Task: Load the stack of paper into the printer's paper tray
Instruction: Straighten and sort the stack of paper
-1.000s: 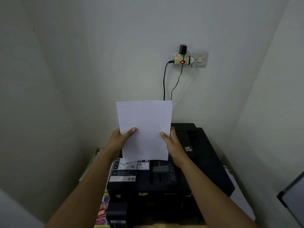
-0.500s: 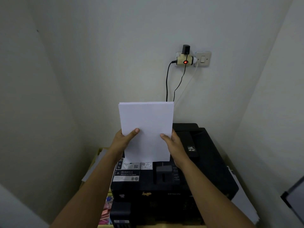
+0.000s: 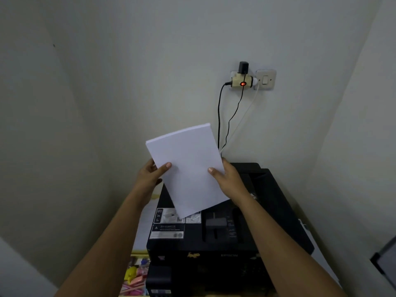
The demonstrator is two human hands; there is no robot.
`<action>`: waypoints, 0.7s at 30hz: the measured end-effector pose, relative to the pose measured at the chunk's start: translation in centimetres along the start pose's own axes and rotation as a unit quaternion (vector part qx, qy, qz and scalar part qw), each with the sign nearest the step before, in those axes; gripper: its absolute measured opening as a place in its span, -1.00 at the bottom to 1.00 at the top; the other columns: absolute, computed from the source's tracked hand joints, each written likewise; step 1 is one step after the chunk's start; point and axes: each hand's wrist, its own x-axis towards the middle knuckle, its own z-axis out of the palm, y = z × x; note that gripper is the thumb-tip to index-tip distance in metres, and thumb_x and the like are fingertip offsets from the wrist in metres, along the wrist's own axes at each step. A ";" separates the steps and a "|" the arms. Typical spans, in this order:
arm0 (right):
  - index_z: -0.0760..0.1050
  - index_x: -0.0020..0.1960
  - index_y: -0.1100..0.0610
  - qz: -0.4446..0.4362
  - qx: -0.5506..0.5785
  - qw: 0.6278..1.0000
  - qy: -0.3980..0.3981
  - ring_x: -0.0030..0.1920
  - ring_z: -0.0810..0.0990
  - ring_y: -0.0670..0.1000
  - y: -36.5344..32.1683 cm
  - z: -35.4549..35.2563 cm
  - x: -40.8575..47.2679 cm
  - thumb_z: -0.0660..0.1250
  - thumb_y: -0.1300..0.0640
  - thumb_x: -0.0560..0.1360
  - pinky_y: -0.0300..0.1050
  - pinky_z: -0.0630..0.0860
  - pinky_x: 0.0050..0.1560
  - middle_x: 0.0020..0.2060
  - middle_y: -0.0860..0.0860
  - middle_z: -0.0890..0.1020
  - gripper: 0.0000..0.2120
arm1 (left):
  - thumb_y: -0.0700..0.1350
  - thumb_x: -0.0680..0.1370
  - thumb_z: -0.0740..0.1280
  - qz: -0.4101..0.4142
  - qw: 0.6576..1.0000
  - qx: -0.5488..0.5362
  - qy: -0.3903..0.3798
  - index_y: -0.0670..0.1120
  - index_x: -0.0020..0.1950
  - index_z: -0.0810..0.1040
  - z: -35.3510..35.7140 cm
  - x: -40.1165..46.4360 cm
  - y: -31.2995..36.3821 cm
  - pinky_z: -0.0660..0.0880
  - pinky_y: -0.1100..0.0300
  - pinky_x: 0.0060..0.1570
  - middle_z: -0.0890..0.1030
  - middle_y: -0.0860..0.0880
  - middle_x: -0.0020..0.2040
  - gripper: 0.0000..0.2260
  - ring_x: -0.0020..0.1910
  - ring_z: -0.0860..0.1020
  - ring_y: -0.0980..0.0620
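Both hands are holding a white rectangular stack of paper [image 3: 188, 168] up in the air above the boxy black plastic printer [image 3: 225, 239]. The left hand [image 3: 151, 173] pinches its left edge, thumb on the front; the right hand [image 3: 229, 179] grips the right edge the same way. The stack is tilted, its lower corner dipping down just over the printer's label stickers, touching or not I can't really tell. Behind the printer, black cables [image 3: 219, 121] hang from a wall adapter [image 3: 241, 81] with a red light.
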 end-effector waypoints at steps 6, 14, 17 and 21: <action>0.48 0.53 0.01 -0.035 -0.123 0.989 -0.076 0.31 0.62 -0.02 -3.7 -1.2 2.2 0.36 0.01 0.72 -0.05 0.53 0.34 0.34 -0.08 0.64 -0.60 | 0.11 0.35 0.68 0.055 0.996 0.062 0.043 0.14 0.32 0.58 -3.2 1.0 2.5 0.61 -0.03 0.21 0.72 0.06 0.22 -0.42 0.25 0.66 -0.03; 0.51 0.38 0.02 -0.080 -0.231 0.963 -0.111 0.14 0.65 0.01 -6.7 -0.9 3.9 0.31 -0.03 0.73 -0.09 0.57 0.05 0.21 -0.04 0.67 -0.73 | 0.08 0.35 0.69 0.150 0.972 0.166 0.076 0.26 0.49 0.43 -4.1 1.0 5.8 0.46 0.08 0.28 0.51 0.12 0.45 -0.23 0.40 0.47 0.06; 0.49 0.25 0.05 -0.092 -0.321 0.935 -0.123 0.05 0.64 0.10 -6.7 -0.4 3.9 0.30 -0.01 0.72 -0.03 0.56 0.01 0.10 0.04 0.66 -0.83 | 0.09 0.42 0.64 0.147 0.962 0.231 0.021 0.21 0.30 0.63 -3.3 0.8 6.9 0.49 0.02 0.27 0.64 0.24 0.28 -0.53 0.31 0.57 0.10; 0.49 0.28 0.05 -0.092 -0.349 0.924 -0.126 0.05 0.65 0.13 -6.3 -0.3 3.7 0.30 -0.02 0.72 0.08 0.63 0.14 0.12 0.07 0.67 -0.80 | -0.02 0.51 0.57 0.110 0.976 0.187 -0.011 0.14 0.06 0.74 -2.1 0.6 6.2 0.61 0.02 0.02 0.77 0.18 -0.03 -0.85 -0.09 0.71 0.17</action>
